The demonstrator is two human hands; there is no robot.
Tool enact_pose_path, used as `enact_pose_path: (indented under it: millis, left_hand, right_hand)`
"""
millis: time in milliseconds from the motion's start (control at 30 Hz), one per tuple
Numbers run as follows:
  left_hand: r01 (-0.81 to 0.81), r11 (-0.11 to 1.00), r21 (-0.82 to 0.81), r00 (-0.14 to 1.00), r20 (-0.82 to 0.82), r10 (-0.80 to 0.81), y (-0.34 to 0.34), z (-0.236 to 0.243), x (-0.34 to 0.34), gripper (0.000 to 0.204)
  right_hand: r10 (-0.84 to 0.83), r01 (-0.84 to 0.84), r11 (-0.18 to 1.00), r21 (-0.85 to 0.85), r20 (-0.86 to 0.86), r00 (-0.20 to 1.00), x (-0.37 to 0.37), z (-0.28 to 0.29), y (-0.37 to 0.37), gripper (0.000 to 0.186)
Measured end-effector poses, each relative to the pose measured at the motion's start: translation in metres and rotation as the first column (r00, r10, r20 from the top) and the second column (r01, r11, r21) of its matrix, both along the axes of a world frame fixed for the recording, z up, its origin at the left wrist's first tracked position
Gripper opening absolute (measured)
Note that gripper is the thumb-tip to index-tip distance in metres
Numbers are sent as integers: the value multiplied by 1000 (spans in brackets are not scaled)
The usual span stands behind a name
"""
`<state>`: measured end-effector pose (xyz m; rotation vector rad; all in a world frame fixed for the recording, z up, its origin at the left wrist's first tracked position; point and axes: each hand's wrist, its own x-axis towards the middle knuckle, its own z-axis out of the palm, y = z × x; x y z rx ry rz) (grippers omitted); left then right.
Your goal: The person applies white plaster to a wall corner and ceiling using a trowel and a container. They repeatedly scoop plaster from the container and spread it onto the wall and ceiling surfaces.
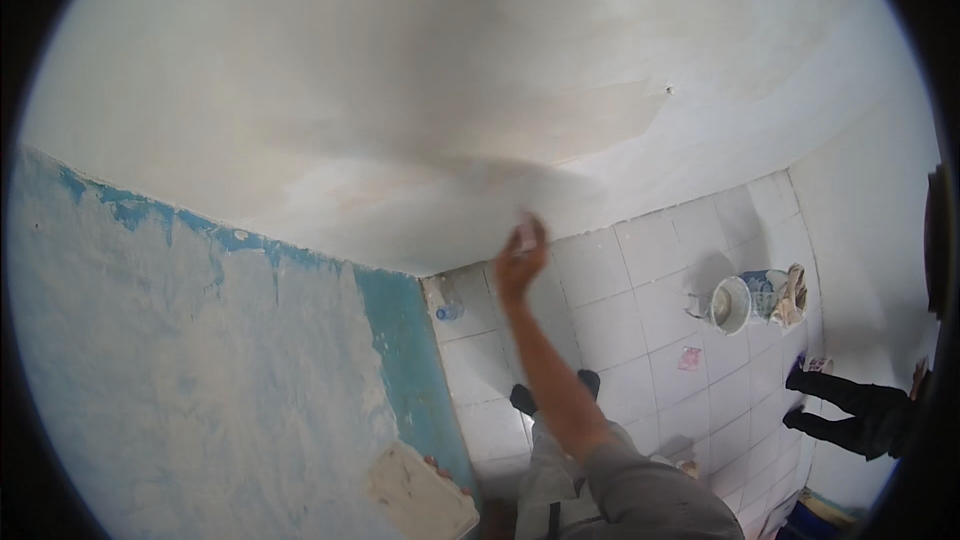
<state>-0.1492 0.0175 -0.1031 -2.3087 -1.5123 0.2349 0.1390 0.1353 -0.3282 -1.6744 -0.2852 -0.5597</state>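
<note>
My right hand (523, 248) is raised at the end of an outstretched arm, in front of the white wall (400, 60). Its fingers are closed, but motion blur hides what they hold. Low on the left, my left hand (436, 464) grips the edge of a pale, flat rectangular board (425, 495); only its fingertips show along the board's right side. Behind the board stands a side wall (250, 360) coated in uneven whitish filler, with bare turquoise paint (408, 340) near the corner.
White floor tiles (600, 290) lie below. A bucket (730, 305) stands on the right beside a bag (788, 295). A plastic bottle (448, 310) lies by the corner, and a pink scrap (689, 358) on the tiles. Another person's dark-clad legs (850, 415) appear at far right.
</note>
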Motion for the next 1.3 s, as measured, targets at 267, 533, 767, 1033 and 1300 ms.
enact_pose_path:
  millis: [267,533,767,1033,1300]
  left_hand:
    - [-23,985,-171,993,107,42,-6,-30,-41,36]
    - [-50,981,-188,997,43,59,1,-25,-44,41]
    - [-94,973,-210,995,7,97,-4,-28,-56,46]
    - [-79,980,-182,985,-167,48,2,-25,-46,52]
    - [-112,978,-179,994,-27,109,-15,-47,-87,56]
  right_hand:
    - [-231,236,968,-82,76,970,98,26,-20,40]
    - [138,-137,988,67,-18,990,-67,51,96,40]
    - [18,39,981,188,-291,956,-38,44,68,43]
    - [92,-94,996,-11,-84,992,-99,16,166,53]
    - [-42,62,989,134,-149,988,-1,-15,13,41]
